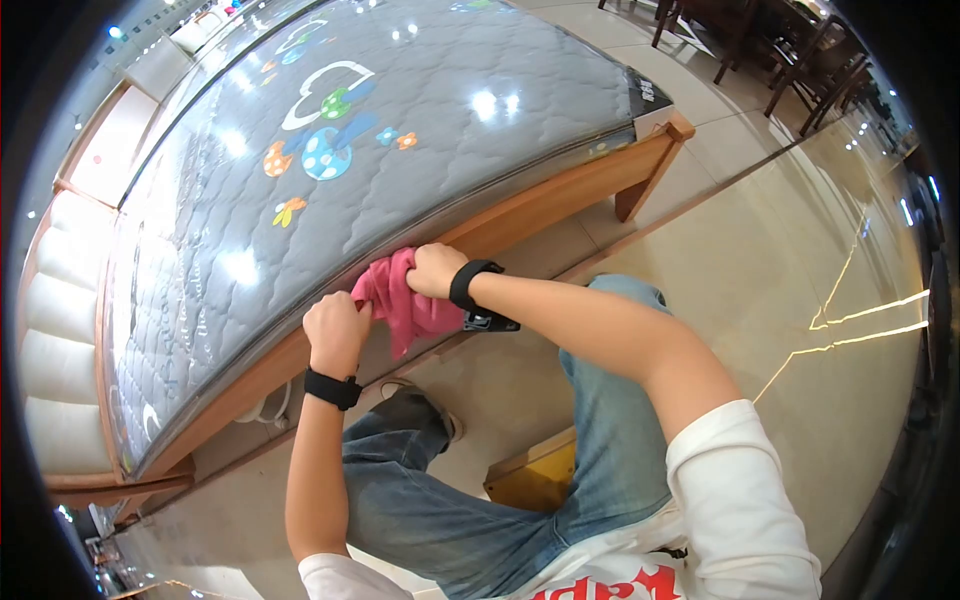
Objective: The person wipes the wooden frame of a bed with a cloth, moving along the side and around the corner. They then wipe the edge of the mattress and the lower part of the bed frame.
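- The pink cloth (398,298) is bunched against the wooden side rail (520,222) of the bed, just below the mattress edge, near the middle of the rail.
- The right hand (436,270) is fisted on the cloth's upper part.
- The left hand (336,330) is curled tight beside it, gripping the cloth's lower edge.
- Judging by position, the wiping looks mid-way: the rail's stretch toward the far corner post (678,130) probably remains.
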Demonstrator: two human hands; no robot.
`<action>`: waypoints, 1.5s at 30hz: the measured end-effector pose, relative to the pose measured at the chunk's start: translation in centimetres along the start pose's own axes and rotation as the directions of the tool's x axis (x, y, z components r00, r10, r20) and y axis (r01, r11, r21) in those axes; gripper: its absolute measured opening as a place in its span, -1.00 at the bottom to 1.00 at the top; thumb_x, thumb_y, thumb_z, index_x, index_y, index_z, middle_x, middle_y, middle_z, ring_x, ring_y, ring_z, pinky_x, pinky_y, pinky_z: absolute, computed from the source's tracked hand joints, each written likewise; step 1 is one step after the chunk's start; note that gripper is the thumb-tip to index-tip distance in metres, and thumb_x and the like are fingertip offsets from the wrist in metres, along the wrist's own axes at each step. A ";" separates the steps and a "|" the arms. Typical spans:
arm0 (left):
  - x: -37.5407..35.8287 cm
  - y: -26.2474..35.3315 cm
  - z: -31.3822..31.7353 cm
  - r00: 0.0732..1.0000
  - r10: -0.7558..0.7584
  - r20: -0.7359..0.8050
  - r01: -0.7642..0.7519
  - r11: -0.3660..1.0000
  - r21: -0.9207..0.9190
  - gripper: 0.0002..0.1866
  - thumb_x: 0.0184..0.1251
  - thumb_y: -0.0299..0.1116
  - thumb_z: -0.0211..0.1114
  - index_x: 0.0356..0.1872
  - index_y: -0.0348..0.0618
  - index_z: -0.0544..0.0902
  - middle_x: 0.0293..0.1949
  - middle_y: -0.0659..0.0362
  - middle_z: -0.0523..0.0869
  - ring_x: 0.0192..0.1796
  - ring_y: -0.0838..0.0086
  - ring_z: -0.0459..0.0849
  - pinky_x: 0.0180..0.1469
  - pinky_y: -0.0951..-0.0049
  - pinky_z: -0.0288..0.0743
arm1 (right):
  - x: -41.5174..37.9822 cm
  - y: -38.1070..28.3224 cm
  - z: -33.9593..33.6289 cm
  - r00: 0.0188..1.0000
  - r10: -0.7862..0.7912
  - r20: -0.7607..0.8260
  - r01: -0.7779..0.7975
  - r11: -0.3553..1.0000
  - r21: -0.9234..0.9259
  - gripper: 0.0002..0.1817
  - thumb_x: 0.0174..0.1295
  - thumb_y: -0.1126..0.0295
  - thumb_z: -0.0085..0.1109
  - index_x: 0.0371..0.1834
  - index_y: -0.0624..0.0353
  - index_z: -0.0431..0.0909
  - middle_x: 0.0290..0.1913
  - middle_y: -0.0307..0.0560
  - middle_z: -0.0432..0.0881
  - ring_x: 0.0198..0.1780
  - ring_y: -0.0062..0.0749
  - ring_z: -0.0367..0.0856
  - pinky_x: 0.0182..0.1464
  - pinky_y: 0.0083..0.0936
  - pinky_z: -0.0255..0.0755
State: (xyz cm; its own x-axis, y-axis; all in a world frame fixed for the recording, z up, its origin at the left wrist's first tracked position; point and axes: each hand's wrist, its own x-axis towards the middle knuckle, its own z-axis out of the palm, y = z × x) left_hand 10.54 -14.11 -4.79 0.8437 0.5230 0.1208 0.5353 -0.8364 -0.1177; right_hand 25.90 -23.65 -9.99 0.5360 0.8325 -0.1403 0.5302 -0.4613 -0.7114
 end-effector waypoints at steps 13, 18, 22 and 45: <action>-4.4 -6.3 2.0 0.943 -0.022 0.332 0.066 0.990 -0.123 -0.66 0.08 -0.15 0.16 -0.51 -0.29 0.65 -0.44 -0.14 0.67 -0.32 0.04 0.68 -0.20 0.12 0.54 | 1.3 -7.3 8.3 0.992 -0.097 0.081 0.096 0.995 0.018 -0.67 -0.04 0.27 0.02 -0.35 0.30 0.65 -0.24 0.28 0.63 -0.13 0.12 0.61 0.00 -0.17 0.46; -6.0 -9.6 7.1 0.858 -0.058 0.510 0.220 0.939 -0.264 -0.51 0.17 0.00 0.07 -0.42 -0.31 0.69 -0.36 -0.17 0.68 -0.24 0.05 0.68 -0.13 0.12 0.49 | 1.8 -8.7 12.0 0.970 -0.244 0.014 0.243 0.969 0.046 -0.64 -0.09 0.23 0.02 -0.46 0.36 0.62 -0.35 0.37 0.58 -0.23 0.19 0.59 -0.09 -0.09 0.45; -7.7 -10.8 5.9 0.864 -0.223 0.451 0.334 0.925 -0.182 -0.40 0.08 0.12 0.20 -0.25 -0.36 0.65 -0.25 -0.18 0.68 -0.15 0.03 0.67 -0.04 0.17 0.52 | 2.2 -10.2 13.4 0.964 -0.266 0.028 0.266 0.964 0.023 -0.63 -0.05 0.26 0.02 -0.44 0.43 0.59 -0.34 0.43 0.56 -0.21 0.23 0.57 -0.08 -0.08 0.44; -1.6 -6.6 5.4 0.911 -0.148 -0.386 -0.018 0.919 -0.393 -0.03 -0.07 -0.20 0.39 0.34 -0.39 0.05 0.35 -0.20 0.09 0.45 -0.04 -0.05 0.44 0.01 -0.15 | 3.9 -9.0 2.5 0.529 -0.844 -0.087 0.676 0.482 -0.558 -0.17 -0.09 0.53 0.12 0.39 0.04 0.14 0.37 0.19 0.13 0.36 0.09 0.13 0.35 -0.09 0.05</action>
State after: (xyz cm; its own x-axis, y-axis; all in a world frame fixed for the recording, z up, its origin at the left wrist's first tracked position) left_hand 5.90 -8.52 -9.50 0.6739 0.5365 0.5080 0.4618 -0.8426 0.2772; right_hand 21.58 -15.53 -5.84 -0.1061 0.8032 0.5862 0.9842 0.1690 -0.0534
